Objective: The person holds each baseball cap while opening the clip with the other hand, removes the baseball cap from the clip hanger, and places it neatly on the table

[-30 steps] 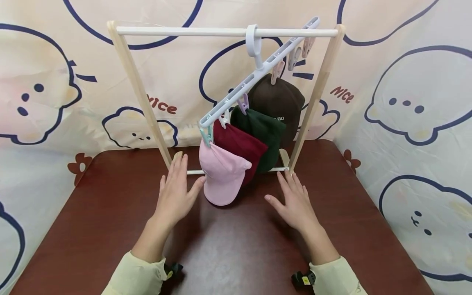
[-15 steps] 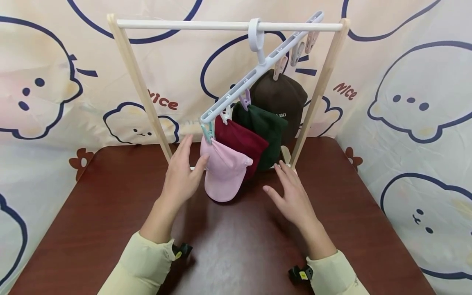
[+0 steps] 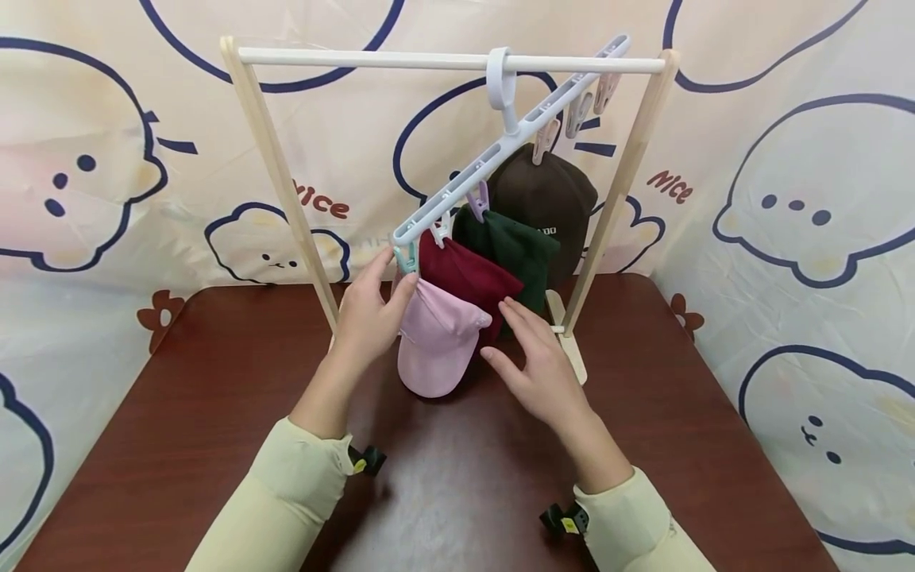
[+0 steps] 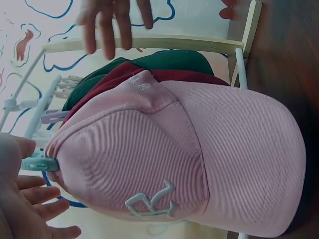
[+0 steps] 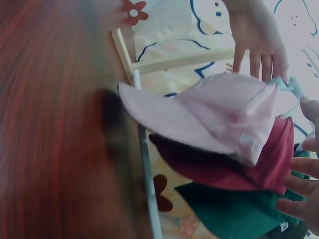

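A pink cap [image 3: 438, 338] with a raised letter on its front hangs from a teal clothespin [image 3: 407, 256] at the near end of a pale clip hanger [image 3: 511, 143]. My left hand [image 3: 366, 314] is at that clothespin, thumb on one side and fingers on the other; whether it touches is unclear. Behind the pink cap hang a dark red cap [image 3: 468, 274], a dark green cap [image 3: 525, 253] and a dark brown cap [image 3: 546, 202]. My right hand [image 3: 539, 369], fingers extended, is near the red and green caps and holds nothing.
The hanger hooks over the white top bar [image 3: 357, 58] of a wooden rack [image 3: 275, 175]. Several clothespins sit along the hanger, the far ones [image 3: 606, 91] without caps. The rack stands on a dark red-brown table [image 3: 457, 477] before a cartoon-printed backdrop [image 3: 86, 238].
My left hand has risen from beside the rack's lower bar to the teal clothespin. My right hand has moved left, from near the rack's right foot toward the caps.
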### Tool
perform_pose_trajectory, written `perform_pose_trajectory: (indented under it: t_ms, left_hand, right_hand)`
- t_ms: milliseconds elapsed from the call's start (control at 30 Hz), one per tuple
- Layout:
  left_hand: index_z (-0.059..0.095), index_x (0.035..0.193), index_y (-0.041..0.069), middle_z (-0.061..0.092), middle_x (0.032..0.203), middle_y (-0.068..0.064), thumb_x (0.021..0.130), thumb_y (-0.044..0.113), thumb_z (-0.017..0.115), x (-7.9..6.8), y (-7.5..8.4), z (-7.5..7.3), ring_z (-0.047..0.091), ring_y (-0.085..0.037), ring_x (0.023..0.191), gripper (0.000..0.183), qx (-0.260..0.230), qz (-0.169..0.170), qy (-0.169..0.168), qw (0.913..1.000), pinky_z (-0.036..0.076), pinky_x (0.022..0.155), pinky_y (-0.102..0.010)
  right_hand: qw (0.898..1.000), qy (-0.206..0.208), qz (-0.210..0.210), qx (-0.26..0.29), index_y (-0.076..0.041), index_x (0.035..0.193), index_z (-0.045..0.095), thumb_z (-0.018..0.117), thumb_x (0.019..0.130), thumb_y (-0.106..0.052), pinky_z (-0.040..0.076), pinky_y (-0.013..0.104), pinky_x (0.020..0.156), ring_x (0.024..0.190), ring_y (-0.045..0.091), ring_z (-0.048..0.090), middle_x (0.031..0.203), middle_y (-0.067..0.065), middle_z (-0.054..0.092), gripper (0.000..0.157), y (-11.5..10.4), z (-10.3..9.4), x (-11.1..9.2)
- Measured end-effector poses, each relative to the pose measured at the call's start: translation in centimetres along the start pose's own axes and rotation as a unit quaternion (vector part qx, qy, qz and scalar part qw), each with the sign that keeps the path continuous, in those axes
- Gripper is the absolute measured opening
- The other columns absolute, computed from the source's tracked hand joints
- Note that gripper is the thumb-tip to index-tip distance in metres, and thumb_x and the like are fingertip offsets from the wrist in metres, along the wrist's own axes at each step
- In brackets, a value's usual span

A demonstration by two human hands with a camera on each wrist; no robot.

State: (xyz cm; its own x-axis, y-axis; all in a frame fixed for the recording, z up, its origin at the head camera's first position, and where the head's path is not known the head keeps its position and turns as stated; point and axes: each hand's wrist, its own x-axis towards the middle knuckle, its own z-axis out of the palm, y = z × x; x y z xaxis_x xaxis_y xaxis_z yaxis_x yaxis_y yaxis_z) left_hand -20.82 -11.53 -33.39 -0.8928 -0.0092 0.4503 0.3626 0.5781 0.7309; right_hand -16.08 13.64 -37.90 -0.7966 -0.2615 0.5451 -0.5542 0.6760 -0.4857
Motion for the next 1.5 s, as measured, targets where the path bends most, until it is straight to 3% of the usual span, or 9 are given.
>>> perform_pose_trajectory:
  t_ms: [67,167,300,467,700,800,1000,1200,1500]
  left_hand:
    - [0.051,0.144,0.014,0.056,0.142,-0.011,0.097,0.04,0.058,0.0,0.2,0.2,0.048,-0.027,0.135,0.054,0.002,0.001,0.008,1.0,0.039,0.109,-0.05]
    - [0.06,0.133,0.015,0.065,0.126,-0.01,0.097,0.036,0.06,0.0,0.5,0.5,0.063,-0.031,0.103,0.042,0.002,0.004,0.025,0.9997,0.049,0.086,-0.048]
    - [0.068,0.118,0.011,0.071,0.111,-0.009,0.095,0.026,0.065,-0.1,0.9,1.1,0.057,-0.029,0.081,0.028,-0.023,0.021,0.048,0.9984,0.047,0.072,-0.045]
    - [0.071,0.114,0.007,0.073,0.11,-0.008,0.092,0.018,0.069,-0.7,1.4,1.7,0.061,-0.021,0.087,0.025,-0.049,0.057,0.053,0.9957,0.049,0.078,-0.038]
    - [0.071,0.11,0.005,0.073,0.104,-0.01,0.09,0.014,0.072,-1.7,2.5,2.0,0.066,-0.026,0.095,0.022,-0.04,0.124,0.057,0.9898,0.052,0.082,-0.04]
    - [0.072,0.11,0.004,0.073,0.106,-0.01,0.089,0.011,0.072,-2.1,2.9,2.2,0.065,-0.027,0.092,0.022,-0.025,0.146,0.063,0.987,0.05,0.082,-0.041]
    - [0.069,0.116,0.0,0.07,0.117,-0.015,0.089,0.007,0.067,-3.1,3.5,2.1,0.064,-0.027,0.113,0.028,0.015,0.172,0.062,0.983,0.041,0.104,-0.055]
    - [0.069,0.118,0.0,0.07,0.118,-0.014,0.09,0.01,0.064,-4.0,3.9,2.1,0.062,-0.028,0.117,0.03,0.059,0.212,0.083,0.972,0.035,0.106,-0.062]
    - [0.069,0.119,0.001,0.07,0.114,-0.014,0.091,0.01,0.065,-4.0,3.9,1.9,0.065,-0.026,0.11,0.03,0.028,0.249,0.103,0.9625,0.046,0.101,-0.047]
  right_hand:
    - [1.0,0.003,-0.013,0.004,-0.009,0.145,0.048,0.07,0.091,-0.036,0.037,0.047,0.112,0.14,0.023,0.041,0.15,0.007,0.047,0.064,-0.5,0.1,0.4]
    - [0.999,0.009,-0.035,0.01,-0.006,0.144,0.049,0.071,0.091,-0.033,0.038,0.046,0.112,0.139,0.024,0.043,0.149,0.008,0.048,0.063,-1.2,0.3,0.9]
    - [0.998,0.018,-0.062,0.022,-0.004,0.142,0.05,0.072,0.09,-0.029,0.039,0.046,0.111,0.136,0.024,0.045,0.146,0.01,0.051,0.062,-2.1,0.4,1.5]
    - [0.994,0.034,-0.089,0.046,-0.003,0.14,0.053,0.072,0.09,-0.026,0.04,0.043,0.11,0.134,0.023,0.048,0.143,0.011,0.053,0.059,-3.2,0.3,2.3]
    - [0.992,0.046,-0.098,0.057,-0.002,0.138,0.055,0.071,0.09,-0.027,0.041,0.042,0.11,0.132,0.023,0.05,0.14,0.011,0.056,0.057,-4.7,-0.3,4.3]
    - [0.994,0.043,-0.085,0.06,-0.003,0.138,0.055,0.07,0.091,-0.029,0.043,0.04,0.109,0.13,0.021,0.052,0.137,0.01,0.058,0.056,-5.3,-0.5,5.2]
    - [0.994,0.022,-0.05,0.094,-0.005,0.138,0.056,0.068,0.093,-0.029,0.049,0.035,0.102,0.122,0.016,0.058,0.131,0.007,0.063,0.052,-6.0,-0.5,6.3]
    - [0.988,0.01,-0.011,0.156,-0.007,0.134,0.06,0.067,0.094,-0.03,0.056,0.028,0.087,0.106,0.012,0.066,0.118,0.005,0.068,0.047,-6.4,-0.5,7.1]
    - [0.979,-0.012,0.022,0.203,-0.014,0.107,0.071,0.069,0.092,-0.032,0.054,0.028,0.066,0.071,0.01,0.062,0.083,-0.002,0.069,0.024,-6.2,-0.7,8.6]
